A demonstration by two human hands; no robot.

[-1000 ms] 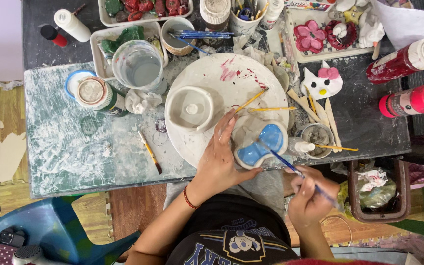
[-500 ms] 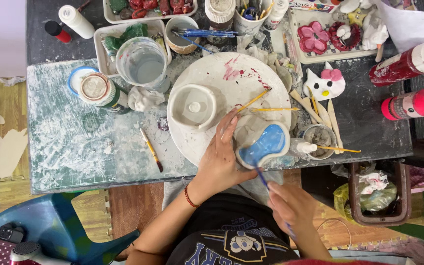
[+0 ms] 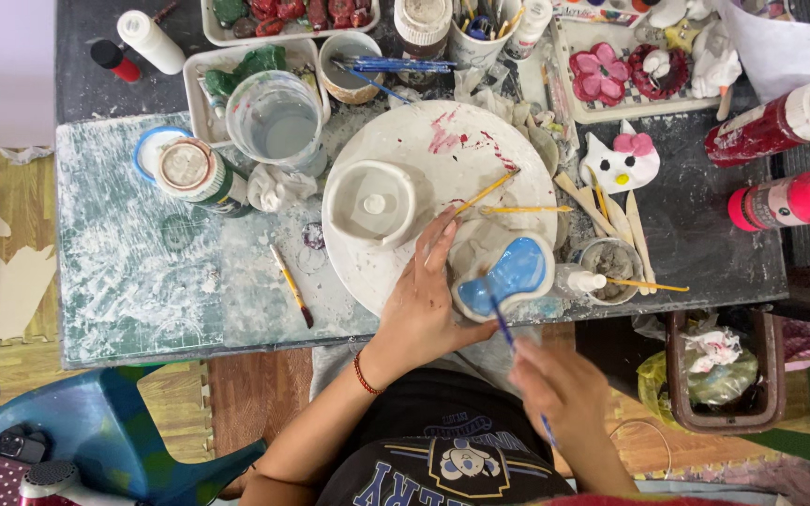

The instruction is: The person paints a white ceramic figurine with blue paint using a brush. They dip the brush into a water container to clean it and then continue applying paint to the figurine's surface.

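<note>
— What's changed just now?

— The right hand (image 3: 560,384) has dropped lower, toward the bottom centre of the frame, and drawn back from the bench (image 3: 142,272). A second ago it sat further right, near the bench edge. The brush (image 3: 502,323) came with it: its tip now reaches up onto the dish (image 3: 508,272) instead of coming in from the side.

— So the painting goes on?

— Looks that way to me. The fingers are pressed together, pinching the brush handle, though the hand is blurred.

— And the other hand?

— The left hand (image 3: 424,300) has hardly moved. It's spread, thumb and fingers curled round the dish's left side, steadying it at the lower right edge of the round board (image 3: 396,141), just right of centre in the frame.

— How does the dish look?

— Pale unglazed clay outside, lobed rather than round, the inside coated bright blue with a wet shine. The rim is still bare grey.

— Anything near it?

— A small clay cup (image 3: 370,203) sits on the board to its left.
</note>
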